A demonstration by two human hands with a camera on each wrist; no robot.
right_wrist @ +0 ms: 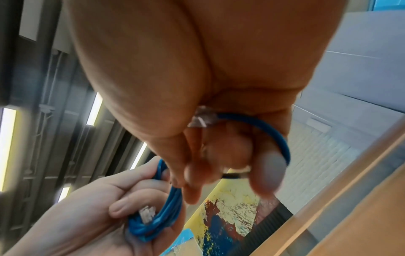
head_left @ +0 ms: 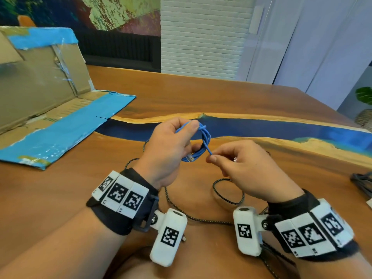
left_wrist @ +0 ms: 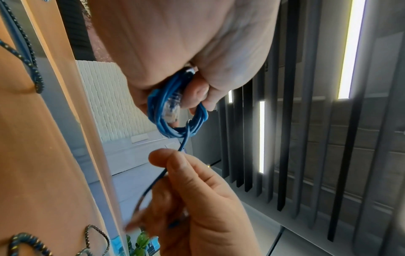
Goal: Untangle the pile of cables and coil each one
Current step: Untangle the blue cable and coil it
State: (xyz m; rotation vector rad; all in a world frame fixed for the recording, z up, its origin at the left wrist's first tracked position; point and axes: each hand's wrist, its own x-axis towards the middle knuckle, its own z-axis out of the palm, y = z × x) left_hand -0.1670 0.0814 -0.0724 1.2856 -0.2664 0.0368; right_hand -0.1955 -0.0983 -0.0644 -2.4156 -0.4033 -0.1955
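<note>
A thin blue network cable [head_left: 206, 137] is wound into a small coil held above the wooden table [head_left: 251, 101]. My left hand [head_left: 171, 141] grips the coil, with one clear plug [left_wrist: 172, 107] lying against the palm. My right hand [head_left: 231, 160] pinches the cable's free end [right_wrist: 274, 136] just right of the coil; its other clear plug [right_wrist: 202, 117] sits inside the curled fingers. A black braided cable [head_left: 227, 190] lies loose on the table under both hands, partly hidden by them.
An opened cardboard box [head_left: 46, 87] with blue tape lies at the left. A dark cable bundle [head_left: 362, 182] rests at the right edge of the table. A blue resin strip [head_left: 281, 129] runs across the wood. A potted plant [head_left: 365, 107] stands beyond the far right corner.
</note>
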